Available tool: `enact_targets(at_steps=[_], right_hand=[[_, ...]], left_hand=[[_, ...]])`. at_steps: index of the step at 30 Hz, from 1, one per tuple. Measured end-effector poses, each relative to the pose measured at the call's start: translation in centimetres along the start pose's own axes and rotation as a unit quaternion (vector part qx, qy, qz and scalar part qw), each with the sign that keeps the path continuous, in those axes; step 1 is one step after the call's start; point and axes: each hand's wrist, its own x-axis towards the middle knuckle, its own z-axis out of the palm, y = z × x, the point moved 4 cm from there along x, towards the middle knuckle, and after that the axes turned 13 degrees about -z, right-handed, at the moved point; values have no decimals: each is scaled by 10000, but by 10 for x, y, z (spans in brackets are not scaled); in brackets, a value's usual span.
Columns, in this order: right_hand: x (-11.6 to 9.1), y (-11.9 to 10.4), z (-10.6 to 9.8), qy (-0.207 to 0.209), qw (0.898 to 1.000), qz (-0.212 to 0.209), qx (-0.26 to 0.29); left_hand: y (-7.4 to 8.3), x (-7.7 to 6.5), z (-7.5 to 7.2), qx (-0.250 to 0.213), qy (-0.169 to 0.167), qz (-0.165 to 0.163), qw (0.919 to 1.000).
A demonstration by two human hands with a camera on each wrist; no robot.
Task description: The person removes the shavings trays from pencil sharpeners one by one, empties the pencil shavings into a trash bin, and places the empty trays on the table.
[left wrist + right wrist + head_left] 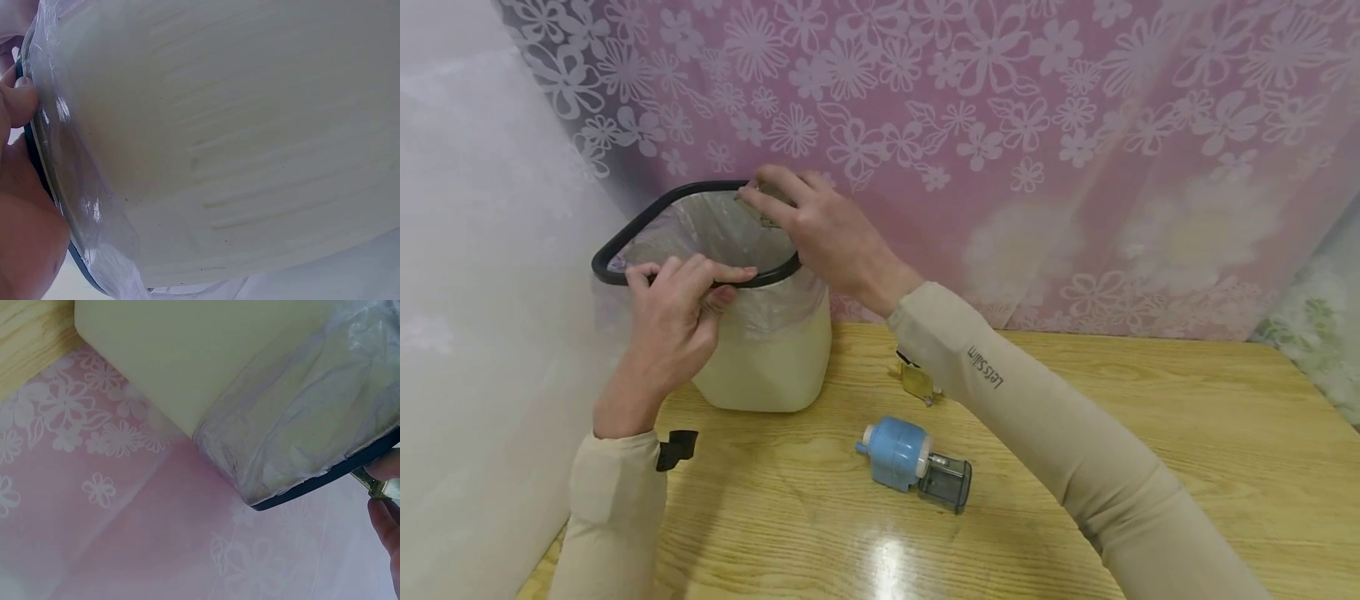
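Note:
A cream waste bin (767,367) with a black rim (647,218) stands at the left, lined with a clear plastic bag (700,229). My left hand (673,321) grips the near side of the rim, fingers over the top and thumb below on the outside. In the left wrist view, the bag (94,206) folds down over the bin's outer wall (262,144). Over the far right part of the opening, my right hand (823,221) pinches a small see-through, gold-tinted object (373,485) between thumb and fingers. Its exact kind I cannot tell; the fingers partly hide it.
On the wooden table (790,525) lies a blue device (898,450) with a see-through grey drawer-like part (946,482). A small yellow bottle-like item (917,383) is partly behind my right forearm. A pink flowered curtain (940,167) hangs behind, with white sheeting (467,275) at left.

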Motion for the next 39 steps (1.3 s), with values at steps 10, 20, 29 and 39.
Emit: enact_targets(at_steps=[10, 20, 29, 39], right_hand=[[-1, -4, 0, -170, 9993, -279, -158], [-2, -5, -2, -186, 9992, -329, -97], [-4, -7, -2, -60, 9978, -596, -277], [-4, -11, -3, -57, 9933, -1061, -450]], left_hand=[[-1, 0, 0, 30, -33, -22, 10000], [0, 1, -1, 37, -89, -36, 9999], [0, -1, -2, 77, -131, -64, 9999], [-1, 0, -2, 116, -187, -132, 9997]])
